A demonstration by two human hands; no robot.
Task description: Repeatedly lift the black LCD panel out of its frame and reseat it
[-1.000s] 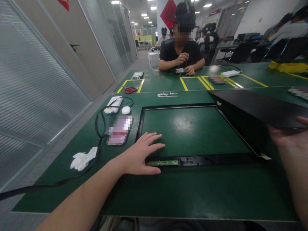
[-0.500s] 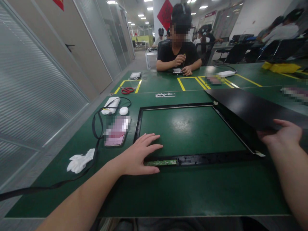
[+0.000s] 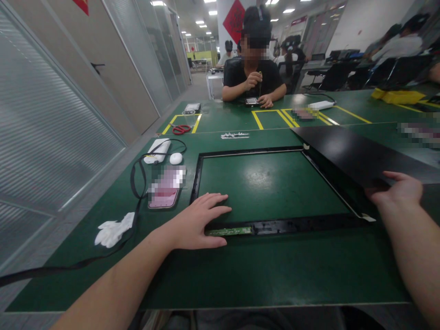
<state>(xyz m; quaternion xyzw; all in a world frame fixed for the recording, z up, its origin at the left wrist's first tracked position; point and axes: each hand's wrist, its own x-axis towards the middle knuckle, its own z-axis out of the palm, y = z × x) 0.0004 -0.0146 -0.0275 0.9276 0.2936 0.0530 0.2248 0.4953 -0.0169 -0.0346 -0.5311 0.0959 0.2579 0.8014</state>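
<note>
A thin black rectangular frame (image 3: 302,224) lies flat on the green table, a strip of green circuit board (image 3: 229,232) set in its near side. My left hand (image 3: 197,222) rests over the frame's near left corner, fingers spread. Off to the right, my right hand (image 3: 398,195) grips the near edge of a large flat black panel (image 3: 360,151), thumb on top and fingers underneath. The panel tilts beside the frame's right side, its far left corner close to the frame's far right corner. Whitish tabs (image 3: 367,218) stick out at the frame's right corners.
Left of the frame lie a phone (image 3: 165,188), a white earbud case (image 3: 176,158), a white power bank (image 3: 157,151), a black strap (image 3: 134,176) and crumpled tissue (image 3: 115,230). Red scissors (image 3: 181,129) and white strips (image 3: 234,135) lie beyond. A person (image 3: 254,75) sits opposite.
My right hand has moved slightly left and the panel's near edge has come down a little. The left hand stays on the frame; the whole view shifts slightly.
</note>
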